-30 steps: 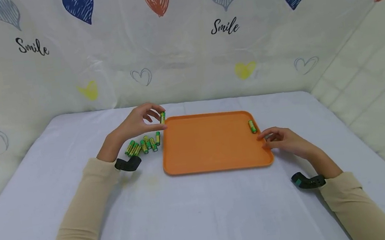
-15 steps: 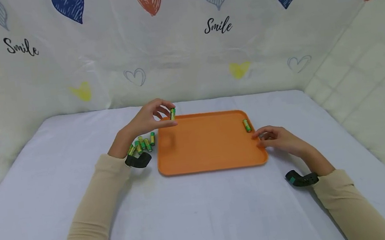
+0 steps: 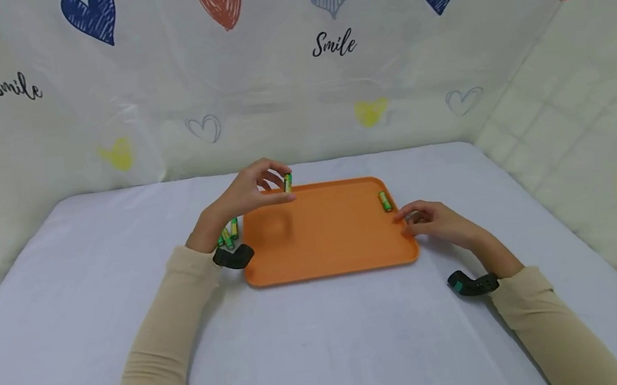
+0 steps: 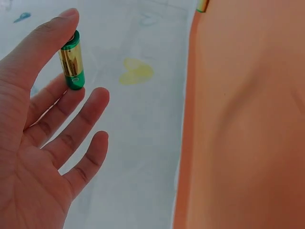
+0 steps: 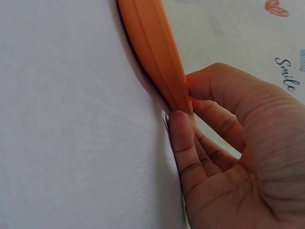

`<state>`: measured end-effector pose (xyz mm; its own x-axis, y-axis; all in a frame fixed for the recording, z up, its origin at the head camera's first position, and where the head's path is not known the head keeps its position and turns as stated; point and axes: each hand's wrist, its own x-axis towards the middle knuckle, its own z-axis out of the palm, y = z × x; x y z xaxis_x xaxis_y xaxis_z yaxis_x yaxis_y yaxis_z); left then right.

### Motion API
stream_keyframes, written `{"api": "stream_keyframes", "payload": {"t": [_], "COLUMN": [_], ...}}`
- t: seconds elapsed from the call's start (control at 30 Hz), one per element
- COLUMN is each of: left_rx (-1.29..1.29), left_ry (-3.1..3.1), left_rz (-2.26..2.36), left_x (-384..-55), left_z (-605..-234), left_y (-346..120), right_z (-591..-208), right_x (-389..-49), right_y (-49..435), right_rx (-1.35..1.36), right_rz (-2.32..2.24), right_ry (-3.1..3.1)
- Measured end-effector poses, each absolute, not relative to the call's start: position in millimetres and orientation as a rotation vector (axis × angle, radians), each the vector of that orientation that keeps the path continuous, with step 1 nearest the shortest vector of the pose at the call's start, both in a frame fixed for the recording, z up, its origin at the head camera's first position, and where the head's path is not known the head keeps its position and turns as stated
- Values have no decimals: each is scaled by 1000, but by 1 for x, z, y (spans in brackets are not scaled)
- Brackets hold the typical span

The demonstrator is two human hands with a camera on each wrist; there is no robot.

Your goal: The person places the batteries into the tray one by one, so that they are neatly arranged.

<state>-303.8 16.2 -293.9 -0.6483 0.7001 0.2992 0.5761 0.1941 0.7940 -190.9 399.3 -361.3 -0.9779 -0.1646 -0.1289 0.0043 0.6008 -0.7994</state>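
Note:
Between the thumb and fingertips of my left hand (image 3: 253,188) is a green and gold battery (image 4: 72,61), held above the left back part of an orange tray (image 3: 325,235). Another battery (image 3: 385,201) lies inside the tray near its right rim. Several more batteries (image 3: 228,236) lie on the cloth left of the tray, partly hidden behind my left wrist. At the tray's right side, my right hand (image 3: 436,222) grips the rim (image 5: 159,52) with thumb and index finger; its other fingers are bent beneath.
A white cloth (image 3: 333,343) covers the table. Behind it hangs a pale wall sheet (image 3: 285,92) with printed hearts and words. Each wrist wears a black camera band (image 3: 234,257).
My left hand has carried its battery rightward from beside the tray to above it. The right hand stays at the tray's right rim. The whole head view has shifted somewhat.

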Motion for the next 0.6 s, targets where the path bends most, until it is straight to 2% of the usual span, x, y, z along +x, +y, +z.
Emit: {"api": "stream_keyframes", "payload": {"t": [0.13, 0.37, 0.6], "left_rx": [1272, 1263, 1308], "left_ry": [2307, 2279, 2237], "left_rz": [1446, 1460, 1486], "left_x": [-300, -321, -321], "left_z": [-292, -317, -321], "left_y": [25, 43, 61], "right_z": [-363, -362, -360], "right_x": [-190, -191, -190], "right_y": [399, 398, 399], "right_rx": [-127, -151, -139], "right_rz": [-1337, -1373, -1358], "right_ry": [2619, 2594, 2605]}}
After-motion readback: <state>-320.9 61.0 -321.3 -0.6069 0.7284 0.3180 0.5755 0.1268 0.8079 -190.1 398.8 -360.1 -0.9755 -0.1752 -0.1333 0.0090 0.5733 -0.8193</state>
